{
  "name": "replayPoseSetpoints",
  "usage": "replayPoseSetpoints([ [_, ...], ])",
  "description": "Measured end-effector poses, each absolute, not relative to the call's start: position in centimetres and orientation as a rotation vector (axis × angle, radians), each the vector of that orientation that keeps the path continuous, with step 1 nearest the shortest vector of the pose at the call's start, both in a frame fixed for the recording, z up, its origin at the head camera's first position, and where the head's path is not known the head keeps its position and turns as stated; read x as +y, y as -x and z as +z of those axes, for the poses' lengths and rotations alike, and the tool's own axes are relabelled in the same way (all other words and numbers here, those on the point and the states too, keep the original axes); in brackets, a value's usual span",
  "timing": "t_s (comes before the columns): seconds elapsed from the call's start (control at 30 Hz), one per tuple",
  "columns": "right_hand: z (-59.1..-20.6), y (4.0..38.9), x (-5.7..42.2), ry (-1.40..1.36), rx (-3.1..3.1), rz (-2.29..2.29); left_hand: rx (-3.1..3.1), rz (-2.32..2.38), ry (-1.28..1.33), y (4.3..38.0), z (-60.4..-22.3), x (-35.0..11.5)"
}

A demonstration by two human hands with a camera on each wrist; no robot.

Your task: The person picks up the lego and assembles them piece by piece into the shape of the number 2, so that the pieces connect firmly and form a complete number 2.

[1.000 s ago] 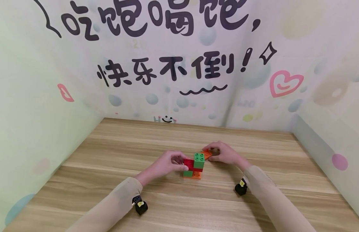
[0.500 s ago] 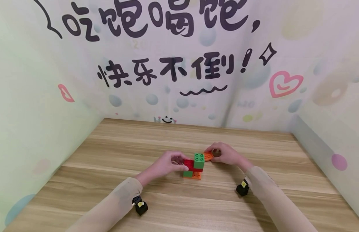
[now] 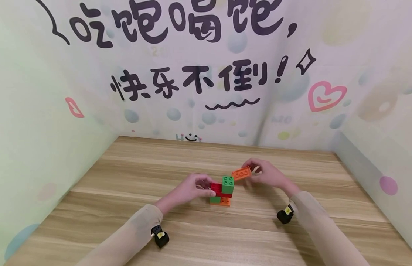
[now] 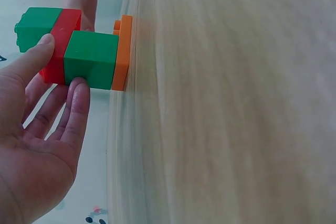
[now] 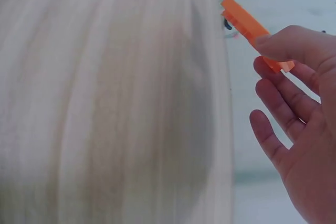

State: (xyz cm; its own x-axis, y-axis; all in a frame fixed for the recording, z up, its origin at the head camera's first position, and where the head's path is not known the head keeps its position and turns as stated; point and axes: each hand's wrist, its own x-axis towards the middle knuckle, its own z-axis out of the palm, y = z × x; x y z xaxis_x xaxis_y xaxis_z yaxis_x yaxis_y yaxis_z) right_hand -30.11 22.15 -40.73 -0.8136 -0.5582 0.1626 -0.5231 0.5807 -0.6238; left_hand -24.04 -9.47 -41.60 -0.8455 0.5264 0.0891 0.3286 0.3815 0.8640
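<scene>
A small stack of toy building bricks stands upright on the wooden table. From the bottom it has an orange flat brick (image 4: 124, 53), a lower green brick (image 4: 92, 59), a red brick (image 4: 62, 45) and an upper green brick (image 3: 227, 184) with studs on top. My left hand (image 3: 192, 188) grips the stack from its left side, thumb on the red brick, a fingertip against the lower green one. Behind and right of the stack, my right hand (image 3: 267, 173) pinches a second orange flat brick (image 3: 241, 173) between thumb and fingers. That brick is tilted and held apart from the table.
The wooden table (image 3: 126, 221) ends at a printed cloth wall (image 3: 206, 122) behind, with pale side walls left and right. Each wrist carries a small black camera, such as the left one (image 3: 162, 239) and the right one (image 3: 285, 216).
My right hand has drawn slightly right and lifted the orange flat brick, tilting it so its broad face turns toward the head camera. The left hand and the stack have stayed in place.
</scene>
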Motion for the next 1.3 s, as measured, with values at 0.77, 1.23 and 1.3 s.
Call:
replayPoseSetpoints([
  [0.77, -40.3, 30.0, 22.8, 0.88, 2.773, -1.005, 2.44, 1.46, -0.745, 23.8, -41.5, -9.4],
  [1.23, -40.9, 30.0, 21.7, 0.856, 2.731, -1.016, 2.436, 1.458, -0.733, 23.7, -41.4, -9.5],
  [1.3, -41.1, 30.1, 21.6, 0.855, 2.73, -1.022, 2.44, 1.456, -0.735, 23.8, -41.4, -9.5],
])
